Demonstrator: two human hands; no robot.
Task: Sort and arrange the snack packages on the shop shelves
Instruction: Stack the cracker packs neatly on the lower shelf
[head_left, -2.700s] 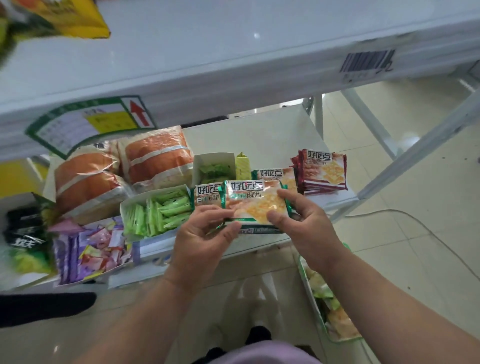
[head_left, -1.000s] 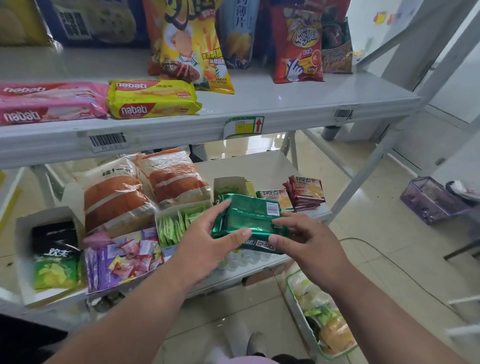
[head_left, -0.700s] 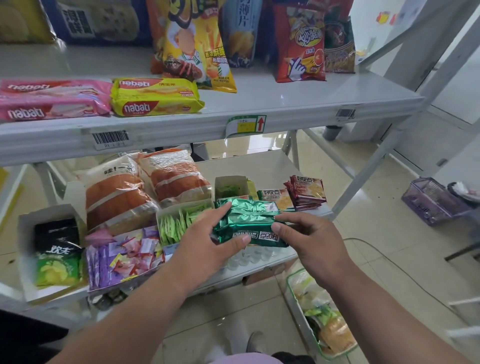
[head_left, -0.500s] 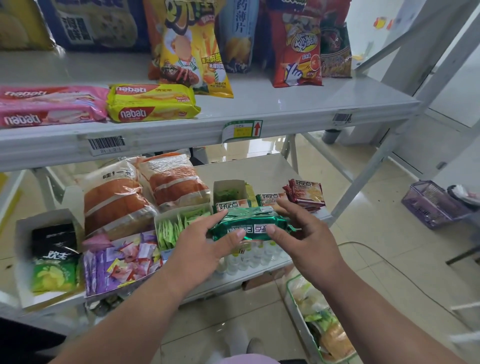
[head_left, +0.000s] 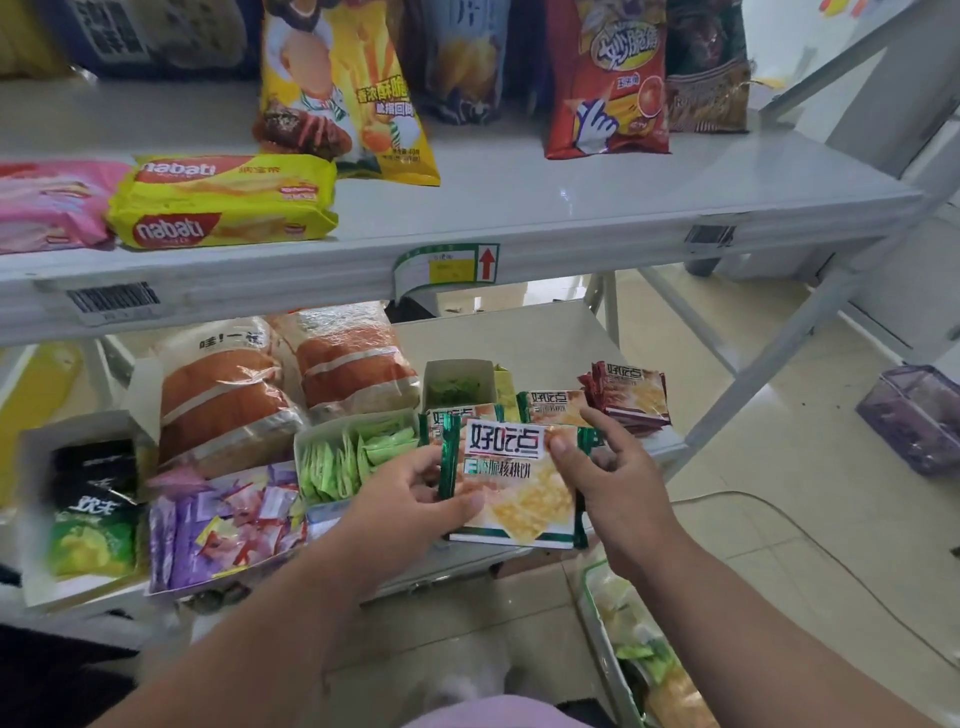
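Your left hand (head_left: 415, 499) and right hand (head_left: 608, 478) both grip the green cracker pack (head_left: 514, 483), red packs (head_left: 631, 397) just beyond your right grip.

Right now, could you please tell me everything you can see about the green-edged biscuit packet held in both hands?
The biscuit packet is a flat, glossy foil-like pack with green crimped edges, a white label panel with dark characters, and a picture of pale square biscuits. It faces the camera, tilted slightly, in front of the lower shelf. The left hand grips its left edge; the right hand pinches its top right corner. It seems to lie on similar packets beneath.
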